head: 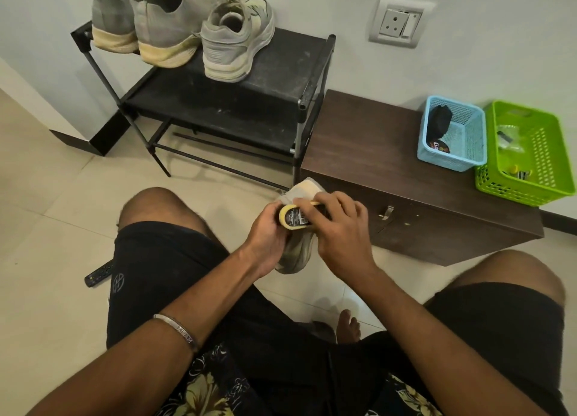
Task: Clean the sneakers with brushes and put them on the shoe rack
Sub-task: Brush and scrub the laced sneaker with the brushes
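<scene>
On the black shoe rack at left, three grey sneakers are lined up heels toward the camera, while a fourth sneaker, long axis running away from the camera, is gripped underneath by the left hand and one brush is clasped against it by the right hand.

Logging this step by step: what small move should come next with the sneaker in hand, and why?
Probably draw the brush along the sneaker: the right hand grips the brush against it while the left hand holds the shoe, whose mate already sits on the shoe rack.
</scene>
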